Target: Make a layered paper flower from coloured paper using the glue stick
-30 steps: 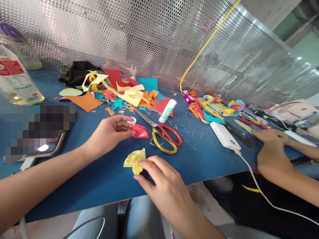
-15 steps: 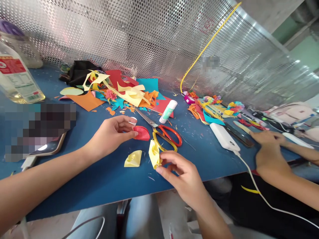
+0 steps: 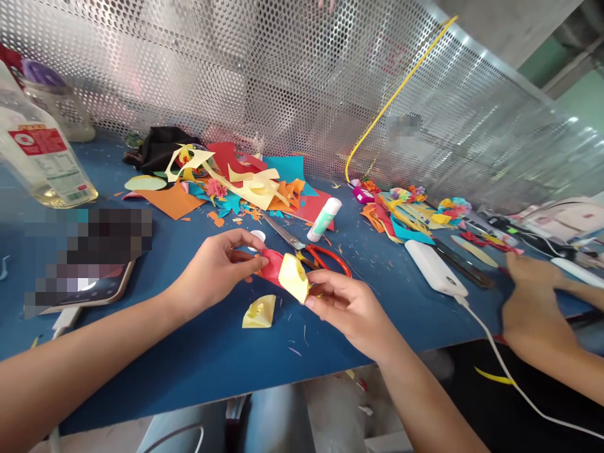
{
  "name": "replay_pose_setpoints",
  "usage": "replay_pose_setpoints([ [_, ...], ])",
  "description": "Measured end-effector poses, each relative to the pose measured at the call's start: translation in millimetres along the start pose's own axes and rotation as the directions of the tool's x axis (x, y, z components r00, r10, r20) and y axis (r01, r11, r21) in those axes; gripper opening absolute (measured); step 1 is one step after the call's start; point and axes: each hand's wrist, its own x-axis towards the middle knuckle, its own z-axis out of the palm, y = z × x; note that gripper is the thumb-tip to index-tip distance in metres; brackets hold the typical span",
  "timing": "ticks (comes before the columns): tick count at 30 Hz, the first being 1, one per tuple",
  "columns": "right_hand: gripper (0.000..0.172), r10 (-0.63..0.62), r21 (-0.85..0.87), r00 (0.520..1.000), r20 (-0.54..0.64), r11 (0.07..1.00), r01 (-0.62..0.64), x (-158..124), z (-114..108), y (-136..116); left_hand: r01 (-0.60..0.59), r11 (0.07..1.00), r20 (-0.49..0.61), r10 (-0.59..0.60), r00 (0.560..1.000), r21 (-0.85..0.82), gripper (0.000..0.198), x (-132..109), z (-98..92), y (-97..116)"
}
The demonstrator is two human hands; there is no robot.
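Note:
Between thumb and fingers, my left hand (image 3: 219,261) pinches a red folded paper piece (image 3: 272,265). My right hand (image 3: 346,305) grips a yellow folded paper piece (image 3: 293,278), whose left edge overlaps the red one in view; whether they touch I cannot tell. Another yellow folded paper piece (image 3: 260,312) lies on the blue table below my hands. Scissors (image 3: 329,258) with red and yellow handles rest just behind my right hand, partly hidden by the yellow paper. A glue stick (image 3: 324,219) stands uncapped-looking beside them, and a small white cap (image 3: 257,239) sits behind my left fingers.
Coloured paper scraps (image 3: 245,182) are heaped at the back. On the left are a bottle (image 3: 51,157) and a phone (image 3: 94,270) on a cable. To the right lie a white power bank (image 3: 434,267), paper flowers (image 3: 453,211) and another person's hands (image 3: 535,283).
My right hand has brought its yellow paper up and left to the red paper. My left hand has tilted the red paper. The view has shifted slightly.

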Motion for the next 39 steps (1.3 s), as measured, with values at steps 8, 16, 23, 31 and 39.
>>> replay_pose_setpoints([
  [8, 0.019, -0.252, -0.288, 0.962, -0.110, 0.934, 0.212, 1.3, 0.9, 9.0, -0.217, 0.890, -0.099, 0.277, 0.956, 0.401, 0.010, -2.6, -2.1, 4.4],
  [16, 0.020, -0.426, -0.483, 0.898, -0.109, 0.812, 0.327, 0.2, 0.1, 6.6, -0.430, 0.743, 0.066, 0.465, 0.883, 0.513, 0.011, -11.8, -2.2, 13.9],
  [23, 0.019, -0.420, -0.465, 0.906, -0.059, 0.815, 0.347, -6.0, 2.1, -4.9, -0.510, 0.747, 0.195, 0.474, 0.858, 0.426, 0.010, -18.6, 1.8, 25.4],
  [31, 0.015, -0.405, -0.427, 0.899, -0.170, 0.852, 0.303, -15.8, 10.3, -7.5, -0.532, 0.742, 0.069, 0.556, 0.828, 0.408, 0.013, -26.1, 2.5, 30.6],
  [39, 0.015, -0.360, -0.364, 0.856, -0.370, 0.904, 0.224, -45.5, 23.7, -0.5, -0.527, 0.413, 0.307, 0.490, 0.816, 0.743, 0.013, -57.7, 0.9, 53.6],
])
